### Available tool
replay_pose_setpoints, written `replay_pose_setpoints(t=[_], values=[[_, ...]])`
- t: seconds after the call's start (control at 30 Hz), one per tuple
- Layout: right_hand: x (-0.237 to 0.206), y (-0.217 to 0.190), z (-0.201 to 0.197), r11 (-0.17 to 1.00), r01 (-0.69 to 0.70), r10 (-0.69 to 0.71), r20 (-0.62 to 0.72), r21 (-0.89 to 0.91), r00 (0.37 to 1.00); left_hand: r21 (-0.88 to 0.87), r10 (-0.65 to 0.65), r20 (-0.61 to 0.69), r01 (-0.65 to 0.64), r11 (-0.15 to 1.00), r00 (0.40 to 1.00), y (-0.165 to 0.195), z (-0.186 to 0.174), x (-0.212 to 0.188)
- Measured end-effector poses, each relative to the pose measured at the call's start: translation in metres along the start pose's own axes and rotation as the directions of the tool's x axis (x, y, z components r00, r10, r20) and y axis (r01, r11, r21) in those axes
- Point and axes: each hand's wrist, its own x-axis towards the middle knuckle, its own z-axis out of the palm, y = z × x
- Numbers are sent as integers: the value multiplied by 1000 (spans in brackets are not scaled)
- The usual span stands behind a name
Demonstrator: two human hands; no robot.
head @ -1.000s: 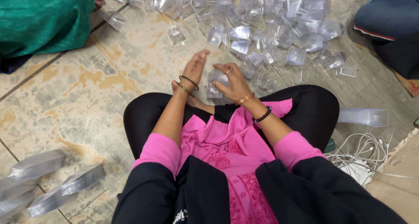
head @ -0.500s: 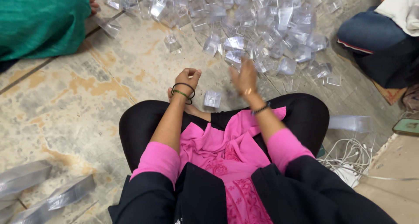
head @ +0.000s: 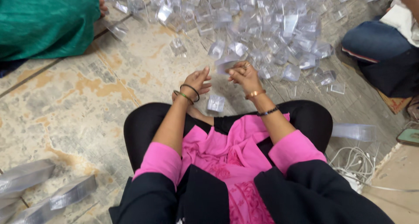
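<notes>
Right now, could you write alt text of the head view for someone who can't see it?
A seated person's right hand holds a small clear plastic box while the left hand hovers open beside it, above another clear box by their crossed legs. A heap of clear boxes covers the tiled floor ahead.

Stacked clear trays (head: 26,187) cut off at left, perhaps lids.
</notes>
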Motion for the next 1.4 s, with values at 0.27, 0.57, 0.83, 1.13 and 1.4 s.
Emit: replay_pose_setpoints(t=[0.27, 0.57, 0.83, 1.13, 1.4], values=[[-41, 41, 7, 998, 63, -65, 248, 17, 967, -134, 220, 352, -184, 974, 910, 10, 6, -32], [-30, 32, -6, 998, -55, 62, 232, -37, 971, -4, 241, 406, -262, 965, 882, 5, 2, -22], [-28, 44, 7, 986, 137, -132, 53, -96, 990, 142, 466, 263, -511, 848, 845, -14, 0, 6], [-95, 53, 26, 185, 629, -475, 492, -755, 730, 20, 454, -458, -502, 864, 764, 3, -19, 14], [-49, 29, -1, 425, 369, -413, 186, -826, 892, 5, 370, -380, -398, 917, 848, 3, -15, 2]])
